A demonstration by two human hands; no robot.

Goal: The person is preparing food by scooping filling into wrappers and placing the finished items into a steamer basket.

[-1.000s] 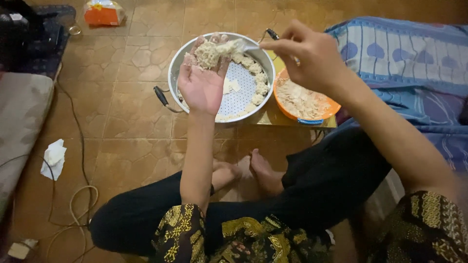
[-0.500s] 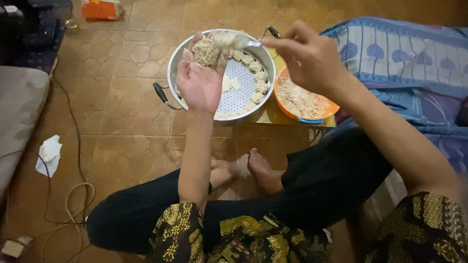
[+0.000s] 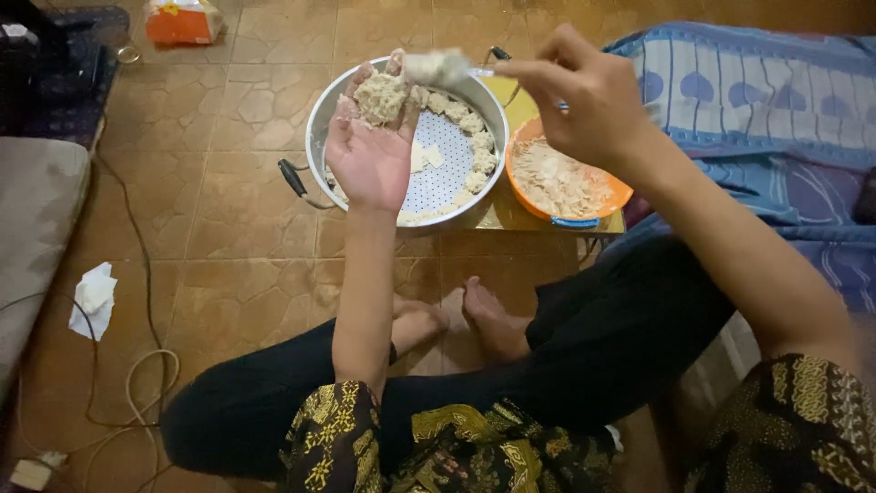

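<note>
The left hand (image 3: 371, 151) lies open, palm up, cupping a lump of filling (image 3: 380, 96) over the metal pan (image 3: 319, 119). The right hand (image 3: 584, 105) pinches what seems a spoon (image 3: 443, 66) just above it. Tilting the palm could spill filling beside the orange bowl (image 3: 613, 196).

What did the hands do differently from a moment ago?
Very little changed. The right hand holds the spoon at the fingertips of the left hand as before, only shifted a touch. The left hand stays open, palm up, with the lump of filling on its fingers. Nothing was picked up or let go. The perforated steamer tray and the orange bowl stayed put.
</note>
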